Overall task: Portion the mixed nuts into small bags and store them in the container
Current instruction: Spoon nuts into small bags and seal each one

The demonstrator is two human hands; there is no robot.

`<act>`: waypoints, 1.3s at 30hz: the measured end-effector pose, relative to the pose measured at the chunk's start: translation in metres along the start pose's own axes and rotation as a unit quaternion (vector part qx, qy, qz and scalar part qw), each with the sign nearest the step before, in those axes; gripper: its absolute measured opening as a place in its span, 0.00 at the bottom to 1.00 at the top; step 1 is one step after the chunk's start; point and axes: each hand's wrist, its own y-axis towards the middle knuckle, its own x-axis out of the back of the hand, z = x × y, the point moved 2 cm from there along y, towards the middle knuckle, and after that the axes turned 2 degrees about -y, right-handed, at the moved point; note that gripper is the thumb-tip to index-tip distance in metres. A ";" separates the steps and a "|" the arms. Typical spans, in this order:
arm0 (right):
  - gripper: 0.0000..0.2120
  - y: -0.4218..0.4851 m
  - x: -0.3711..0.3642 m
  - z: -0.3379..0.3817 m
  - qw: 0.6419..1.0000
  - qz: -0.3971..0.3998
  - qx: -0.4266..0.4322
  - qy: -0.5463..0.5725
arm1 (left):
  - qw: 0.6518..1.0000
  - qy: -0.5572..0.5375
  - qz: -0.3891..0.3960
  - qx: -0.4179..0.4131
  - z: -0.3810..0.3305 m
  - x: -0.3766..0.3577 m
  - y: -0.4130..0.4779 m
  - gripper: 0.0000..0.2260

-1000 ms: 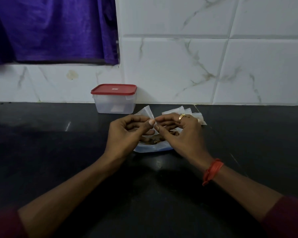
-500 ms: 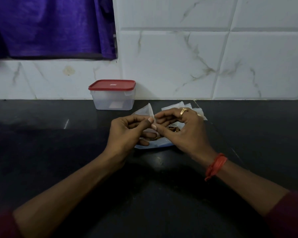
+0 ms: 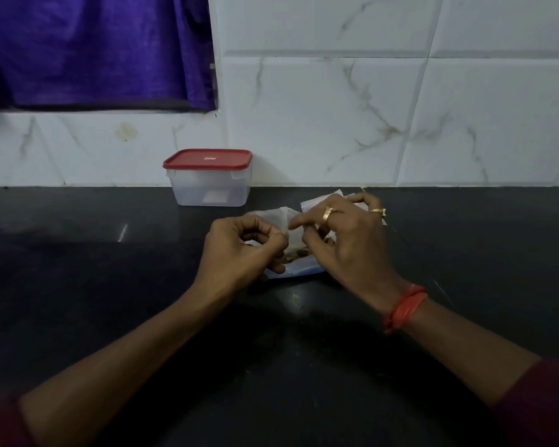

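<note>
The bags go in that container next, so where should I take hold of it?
Grip the container by its clear side walls, just below the red lid, coming from the front: it stands upright with its back near the tiled wall, both sides free.

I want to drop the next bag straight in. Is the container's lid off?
No, the red lid is seated flat on top of the clear container, covering its opening.
</note>
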 end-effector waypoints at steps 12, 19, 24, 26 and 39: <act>0.08 -0.003 -0.017 -0.012 0.994 0.089 -0.029 0.057 | 0.977 0.128 0.037 -0.164 -0.007 -0.004 -0.009 0.03; 0.19 0.001 -0.012 -0.010 0.977 0.095 -0.088 0.167 | 0.876 0.349 -0.041 -0.330 -0.010 0.005 0.000 0.30; 0.15 -0.001 -0.013 -0.002 0.981 0.103 -0.057 0.156 | 0.853 0.399 -0.012 -0.337 0.002 0.003 0.002 0.34; 0.11 -0.001 -0.011 -0.001 0.978 0.096 -0.051 0.176 | 0.848 0.399 -0.023 -0.349 0.001 0.004 0.001 0.31; 0.16 0.012 0.025 -0.046 0.964 0.209 0.055 -0.154 | 0.997 0.054 -0.048 -0.013 0.003 0.043 0.028 0.18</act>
